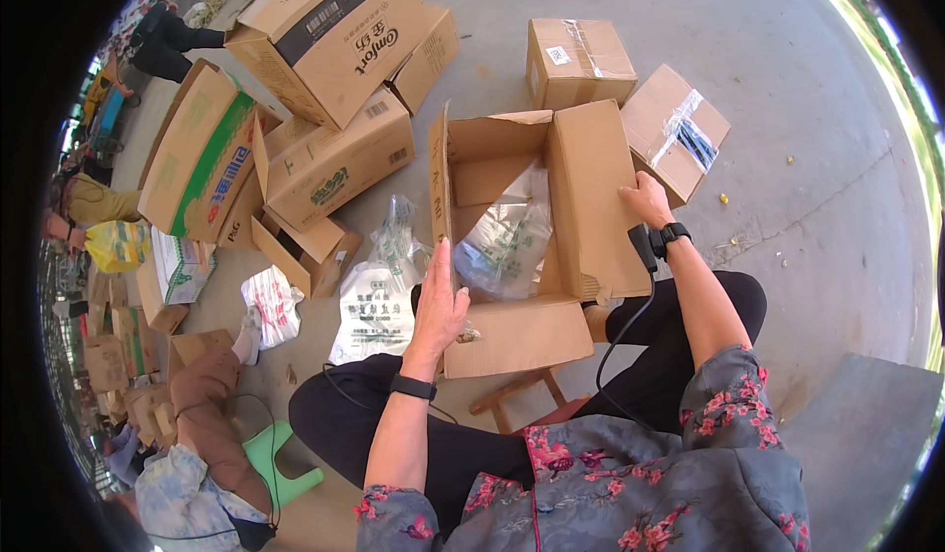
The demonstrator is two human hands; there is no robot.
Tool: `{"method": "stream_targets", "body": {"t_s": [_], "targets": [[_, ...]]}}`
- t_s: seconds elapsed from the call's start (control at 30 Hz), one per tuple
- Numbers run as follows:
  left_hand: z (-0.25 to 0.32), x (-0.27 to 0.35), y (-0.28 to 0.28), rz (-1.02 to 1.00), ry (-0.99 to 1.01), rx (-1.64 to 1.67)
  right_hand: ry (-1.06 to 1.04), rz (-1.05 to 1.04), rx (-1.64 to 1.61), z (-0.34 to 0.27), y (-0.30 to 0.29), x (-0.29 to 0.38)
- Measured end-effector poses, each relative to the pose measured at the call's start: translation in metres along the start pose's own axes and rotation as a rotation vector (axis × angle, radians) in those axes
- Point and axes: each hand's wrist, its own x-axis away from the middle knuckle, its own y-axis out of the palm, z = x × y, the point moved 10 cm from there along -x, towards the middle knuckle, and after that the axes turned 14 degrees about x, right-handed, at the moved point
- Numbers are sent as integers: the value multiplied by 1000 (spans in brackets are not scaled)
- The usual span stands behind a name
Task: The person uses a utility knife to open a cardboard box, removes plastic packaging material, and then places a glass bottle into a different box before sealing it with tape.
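Observation:
An open cardboard box (pixel 502 153) stands before me with its flaps spread. Inside it lies a crumpled clear plastic bag (pixel 509 246) with green print. My left hand (pixel 439 308) is against the near end of the box's left flap, fingers straight and thumb apart. At the outer edge of the right flap (pixel 602 205), my right hand (pixel 648 199) has its thumb on the inner face and its fingers partly hidden behind the cardboard. The near flap (pixel 517 338) hangs outward toward my knees.
Two taped cartons (pixel 583 61) (pixel 675 135) stand beyond the box. Several opened cartons (pixel 339 153) are piled on the left, near white plastic bags (pixel 376 316). A wooden stool (pixel 517 397) is below the box. A seated person (pixel 199 463) is beside a green stool (pixel 277 456).

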Motion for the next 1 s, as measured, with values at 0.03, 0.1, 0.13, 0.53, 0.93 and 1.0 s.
{"method": "stream_targets", "body": {"t_s": [0.03,0.1,0.13,0.53,0.93,1.0], "targets": [[-1,-3,10,-16,0,-57,-71,100,25,-17,-19,8],[-9,-3,26,-50,-16,-184,-245,153,-35,-77,-37,38],[-14,-4,32,-68,-47,-193,-323,192,-28,-105,-39,50],[-39,4,72,-240,-219,-586,-439,111,286,-202,69,91],[-49,7,61,-248,-147,-496,-553,58,450,-191,84,79],[-60,13,54,-229,-142,-456,-572,21,434,-193,77,89]]}}
